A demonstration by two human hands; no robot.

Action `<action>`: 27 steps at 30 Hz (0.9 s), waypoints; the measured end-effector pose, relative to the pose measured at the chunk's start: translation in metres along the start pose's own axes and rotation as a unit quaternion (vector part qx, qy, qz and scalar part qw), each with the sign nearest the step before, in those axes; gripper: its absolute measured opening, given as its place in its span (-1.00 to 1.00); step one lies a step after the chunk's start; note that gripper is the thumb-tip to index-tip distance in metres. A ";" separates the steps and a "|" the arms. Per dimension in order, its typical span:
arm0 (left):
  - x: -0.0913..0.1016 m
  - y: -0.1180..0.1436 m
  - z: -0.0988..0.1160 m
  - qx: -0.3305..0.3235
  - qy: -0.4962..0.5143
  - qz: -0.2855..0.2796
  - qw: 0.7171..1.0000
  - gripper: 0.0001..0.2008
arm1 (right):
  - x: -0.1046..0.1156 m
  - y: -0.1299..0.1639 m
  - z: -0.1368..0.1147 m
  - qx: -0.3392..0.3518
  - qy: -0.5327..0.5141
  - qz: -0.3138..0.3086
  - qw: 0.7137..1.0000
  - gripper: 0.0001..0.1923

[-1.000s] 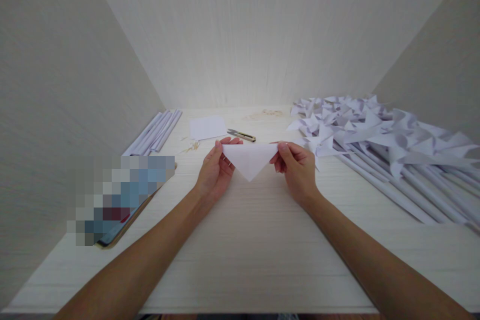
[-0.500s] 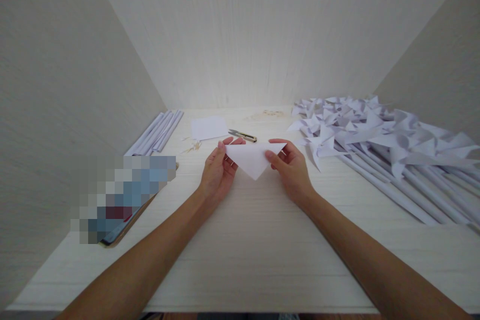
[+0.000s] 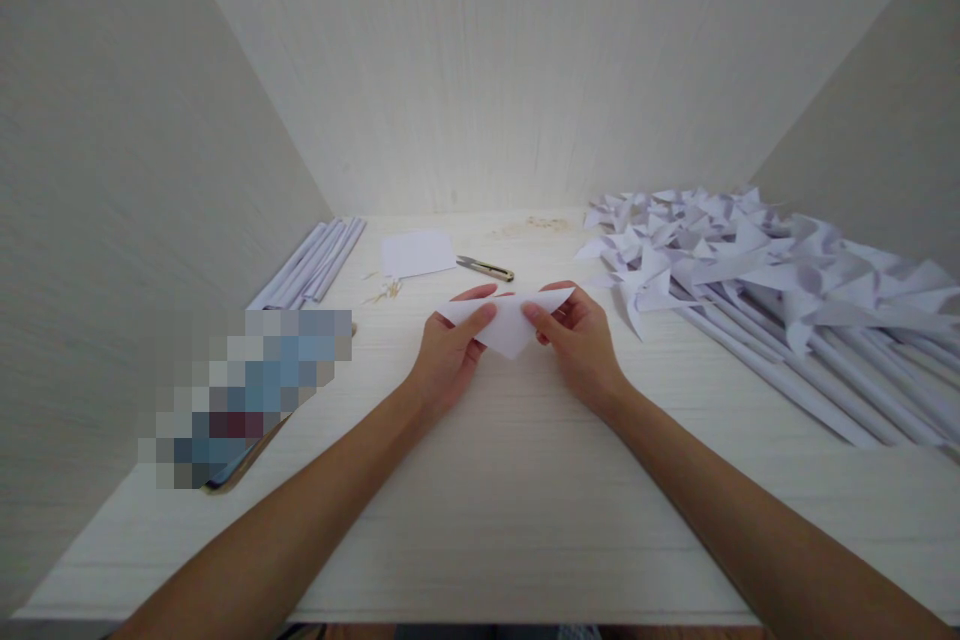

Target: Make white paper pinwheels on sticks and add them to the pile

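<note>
A white sheet of paper (image 3: 511, 328), folded into a triangle with its point towards me, is held up between both hands over the table. My left hand (image 3: 451, 340) grips its left part, the thumb lying on the front face and the fingers behind. On the right part, my right hand (image 3: 576, 332) pinches it the same way, its thumb close to the left thumb. Both sets of fingertips are partly hidden by the paper. Just beyond the hands lies a pair of thread snips (image 3: 486, 268), near a flat stack of white paper (image 3: 418, 253).
Several paper pinwheels (image 3: 742, 250) with rolled paper sticks (image 3: 795, 370) are heaped on the right. More paper rolls (image 3: 311, 265) lie at the back left, with small pale sticks (image 3: 388, 290) nearby. A pixelated flat object (image 3: 262, 400) rests at left. Walls enclose the table (image 3: 480, 520).
My left hand has slid inward along the paper, its thumb moving from the left corner onto the front face near the middle. My right thumb has shifted slightly left.
</note>
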State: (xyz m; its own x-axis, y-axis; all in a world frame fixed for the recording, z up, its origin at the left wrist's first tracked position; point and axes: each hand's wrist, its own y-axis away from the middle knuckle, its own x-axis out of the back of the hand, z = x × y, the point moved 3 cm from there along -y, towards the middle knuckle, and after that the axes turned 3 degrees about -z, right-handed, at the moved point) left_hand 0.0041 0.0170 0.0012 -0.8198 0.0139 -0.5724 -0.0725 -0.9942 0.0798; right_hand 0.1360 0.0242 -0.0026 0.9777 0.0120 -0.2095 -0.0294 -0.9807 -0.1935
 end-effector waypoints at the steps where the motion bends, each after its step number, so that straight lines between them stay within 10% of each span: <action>1: 0.000 0.000 -0.001 0.001 -0.005 0.005 1.000 -0.73 | 0.000 0.000 0.000 0.000 -0.003 -0.003 1.000 -0.73; 27: 0.004 -0.002 0.000 -0.034 -0.016 0.036 0.999 -0.76 | 0.009 -0.004 -0.005 0.026 -0.131 0.070 0.989 -0.86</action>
State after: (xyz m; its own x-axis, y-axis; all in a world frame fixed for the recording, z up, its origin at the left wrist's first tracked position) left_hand 0.0008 0.0189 -0.0017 -0.8391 -0.0561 -0.5411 0.0254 -0.9976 0.0641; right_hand 0.1464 0.0271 0.0006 0.8763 -0.0667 -0.4771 -0.1779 -0.9652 -0.1918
